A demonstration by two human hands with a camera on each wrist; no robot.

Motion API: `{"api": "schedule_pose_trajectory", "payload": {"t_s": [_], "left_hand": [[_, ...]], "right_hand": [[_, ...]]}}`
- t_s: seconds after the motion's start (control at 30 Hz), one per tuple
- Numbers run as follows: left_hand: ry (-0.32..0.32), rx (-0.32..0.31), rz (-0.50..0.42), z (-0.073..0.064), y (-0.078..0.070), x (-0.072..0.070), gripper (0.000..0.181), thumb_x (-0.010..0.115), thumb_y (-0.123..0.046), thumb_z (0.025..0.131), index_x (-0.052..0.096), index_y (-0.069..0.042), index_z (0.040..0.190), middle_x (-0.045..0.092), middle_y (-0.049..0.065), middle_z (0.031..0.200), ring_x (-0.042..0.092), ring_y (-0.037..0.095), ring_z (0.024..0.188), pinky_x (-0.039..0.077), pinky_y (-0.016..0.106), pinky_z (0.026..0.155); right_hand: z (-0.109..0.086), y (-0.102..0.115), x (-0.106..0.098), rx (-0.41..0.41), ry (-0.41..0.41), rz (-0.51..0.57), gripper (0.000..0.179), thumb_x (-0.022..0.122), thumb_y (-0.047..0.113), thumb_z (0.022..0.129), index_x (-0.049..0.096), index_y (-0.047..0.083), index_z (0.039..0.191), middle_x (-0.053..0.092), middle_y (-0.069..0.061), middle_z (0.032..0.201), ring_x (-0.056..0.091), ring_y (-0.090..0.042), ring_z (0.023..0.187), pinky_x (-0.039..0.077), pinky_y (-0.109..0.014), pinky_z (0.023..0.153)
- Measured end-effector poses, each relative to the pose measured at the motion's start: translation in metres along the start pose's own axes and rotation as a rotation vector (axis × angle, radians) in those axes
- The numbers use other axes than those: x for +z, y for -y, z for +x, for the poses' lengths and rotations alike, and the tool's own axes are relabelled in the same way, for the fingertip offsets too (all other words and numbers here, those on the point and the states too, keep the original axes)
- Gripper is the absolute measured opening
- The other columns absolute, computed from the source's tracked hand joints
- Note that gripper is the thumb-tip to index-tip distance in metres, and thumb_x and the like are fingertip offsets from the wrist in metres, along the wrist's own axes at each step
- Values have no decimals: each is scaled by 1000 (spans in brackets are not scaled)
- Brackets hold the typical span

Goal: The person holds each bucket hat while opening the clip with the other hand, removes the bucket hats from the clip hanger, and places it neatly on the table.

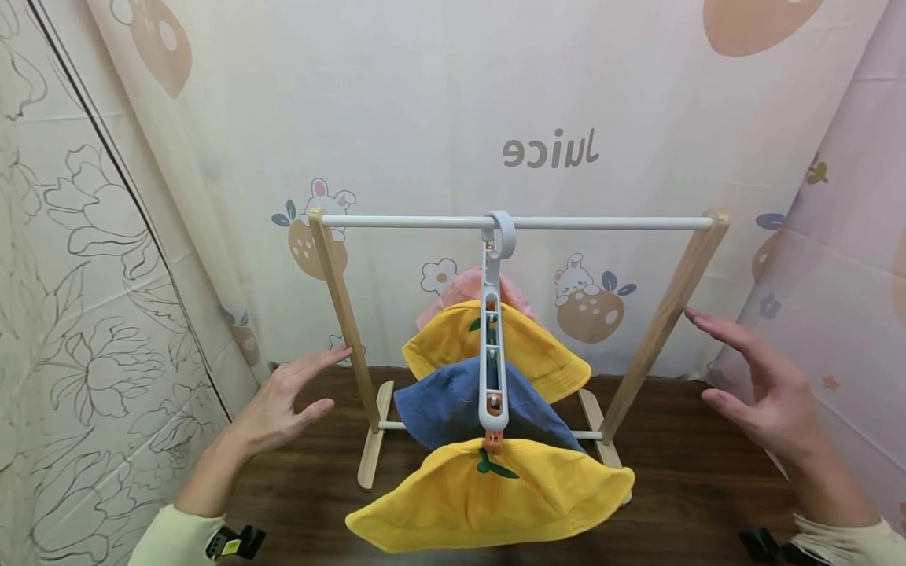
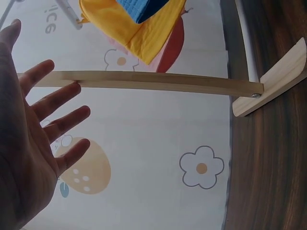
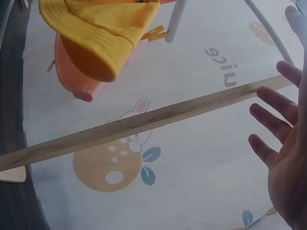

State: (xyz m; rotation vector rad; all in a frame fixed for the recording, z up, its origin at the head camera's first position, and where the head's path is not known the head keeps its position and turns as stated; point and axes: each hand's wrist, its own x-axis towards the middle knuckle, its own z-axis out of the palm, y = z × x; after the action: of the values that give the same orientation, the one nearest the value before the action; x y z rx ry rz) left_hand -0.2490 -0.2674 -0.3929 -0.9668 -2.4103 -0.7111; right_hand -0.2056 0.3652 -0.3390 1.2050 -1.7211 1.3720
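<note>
My left hand [image 1: 286, 401] is beside the left wooden post [image 1: 343, 314] of a small clothes rack, its fingers extended and a fingertip at or very near the post. On the other side, my right hand [image 1: 771, 393] is spread near the right post [image 1: 661, 330], holding nothing. From the rack's white bar [image 1: 602, 223] hangs a white multi-clip hanger [image 1: 493, 346] with orange clips. It carries a front yellow bucket hat [image 1: 488, 499] with a green leaf, a blue hat [image 1: 453, 401], another yellow hat [image 1: 531, 346] and a pink hat [image 1: 520, 291] at the back, partly hidden.
The rack's wooden feet [image 1: 370, 468] stand on a dark wood tabletop [image 1: 304, 503]. Behind it hangs a pale printed curtain [image 1: 396, 102] with fruit, rabbits and mirrored lettering. Another curtain with flower outlines [image 1: 99, 275] lines the left side.
</note>
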Motion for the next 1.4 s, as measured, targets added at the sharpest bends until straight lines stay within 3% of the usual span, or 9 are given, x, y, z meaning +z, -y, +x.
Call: {"api": "schedule_pose_trajectory", "payload": {"t_s": [0.4, 0.63, 0.77, 0.9, 1.4], "left_hand": [[-55, 25, -10, 0, -2, -1, 60, 67, -29, 101, 62, -16, 159, 72, 9, 157, 67, 43, 140, 52, 78, 108], [-75, 69, -6, 1, -2, 2, 54, 69, -28, 99, 68, -15, 151, 79, 3, 142, 72, 28, 133, 58, 65, 106], [-75, 92, -13, 2, -3, 3, 52, 70, -28, 98, 69, -13, 148, 81, 2, 133, 74, 24, 128, 59, 57, 105], [-88, 138, -27, 4, -6, 4, 48, 67, -31, 103, 70, -12, 147, 82, 3, 131, 75, 22, 125, 59, 52, 104], [-47, 157, -86, 13, -18, 8, 54, 72, -26, 98, 68, -11, 150, 83, 5, 130, 76, 20, 126, 60, 46, 106]], "right_hand": [[7, 5, 8, -57, 38, 28, 70, 86, -6, 92, 49, -30, 147, 61, -26, 165, 57, -24, 159, 36, -23, 135], [8, 5, 14, -76, 81, 22, 71, 88, -3, 92, 50, -31, 145, 61, -27, 164, 57, -24, 159, 38, -22, 134], [8, 5, 17, -84, 101, 39, 71, 88, -5, 91, 49, -33, 143, 60, -29, 164, 56, -26, 160, 38, -23, 134], [5, 6, 18, -59, 122, -12, 72, 89, -3, 91, 50, -32, 143, 59, -27, 166, 55, -23, 161, 39, -21, 133], [15, 6, 32, -75, 166, -80, 73, 93, 6, 91, 54, -29, 143, 61, -26, 165, 57, -21, 158, 39, -21, 133]]}}
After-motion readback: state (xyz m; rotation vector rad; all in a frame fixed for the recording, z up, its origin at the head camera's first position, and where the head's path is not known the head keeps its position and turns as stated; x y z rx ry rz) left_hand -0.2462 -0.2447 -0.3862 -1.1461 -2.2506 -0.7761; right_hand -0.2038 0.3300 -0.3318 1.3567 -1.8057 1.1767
